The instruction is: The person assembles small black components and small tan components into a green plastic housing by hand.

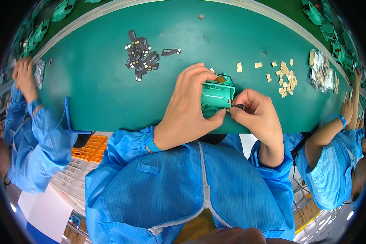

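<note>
Closest to us is our own blue zipped smock [191, 191], both sleeves rising toward the green table [101, 81]. Our left hand [187, 110] wraps the green plastic housing [217, 94] from the left, fingers [195, 75] curled over its top edge and thumb pressed under its lower right corner. Our right hand [258, 112] meets it at 3 o'clock, thumb and forefinger pinched on a small black strip part [236, 106] whose end touches the housing's right side. The housing sits at the near edge of the table, just above our chest (a small tan patch shows on its top).

At 10 o'clock from the housing lies a heap of black strip parts [142, 57]; at 2 o'clock, a scatter of tan pads [284, 77], and beyond them a clear bag [323, 75]. More green housings [329, 28] line the far side. Co-workers in blue smocks stand at 9 o'clock [32, 138] and 3 o'clock [333, 162].
</note>
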`<state>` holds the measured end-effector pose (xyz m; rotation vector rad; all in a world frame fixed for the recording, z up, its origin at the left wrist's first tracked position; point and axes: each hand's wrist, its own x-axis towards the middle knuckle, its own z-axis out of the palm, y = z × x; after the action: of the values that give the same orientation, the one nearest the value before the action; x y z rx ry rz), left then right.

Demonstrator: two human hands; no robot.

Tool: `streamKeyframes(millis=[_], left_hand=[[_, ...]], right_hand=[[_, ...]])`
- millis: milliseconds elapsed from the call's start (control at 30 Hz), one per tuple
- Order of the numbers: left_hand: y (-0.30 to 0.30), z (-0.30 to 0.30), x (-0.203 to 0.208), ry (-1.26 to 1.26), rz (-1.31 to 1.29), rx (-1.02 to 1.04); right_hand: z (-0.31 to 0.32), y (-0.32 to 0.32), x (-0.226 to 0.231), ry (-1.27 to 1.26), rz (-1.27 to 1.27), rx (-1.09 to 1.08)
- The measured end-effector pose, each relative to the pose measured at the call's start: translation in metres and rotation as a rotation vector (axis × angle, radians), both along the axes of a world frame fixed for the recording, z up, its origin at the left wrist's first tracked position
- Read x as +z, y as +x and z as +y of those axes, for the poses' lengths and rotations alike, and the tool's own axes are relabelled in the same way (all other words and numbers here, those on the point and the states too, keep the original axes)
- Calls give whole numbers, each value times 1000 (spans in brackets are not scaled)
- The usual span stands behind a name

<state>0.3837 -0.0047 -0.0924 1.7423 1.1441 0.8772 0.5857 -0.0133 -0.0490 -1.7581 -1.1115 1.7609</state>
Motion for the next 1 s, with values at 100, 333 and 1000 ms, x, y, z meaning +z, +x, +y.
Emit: streamKeyframes(millis=[100,333,1000], left_hand=[[0,0,0,-13,-1,3],[0,0,3,-9,18,2],[-27,-14,23,-519,-527,26]], right_hand=[[1,1,-1,0,-6,13],[3,12,0,19,-45,87],[-7,-14,14,54,421,-14]])
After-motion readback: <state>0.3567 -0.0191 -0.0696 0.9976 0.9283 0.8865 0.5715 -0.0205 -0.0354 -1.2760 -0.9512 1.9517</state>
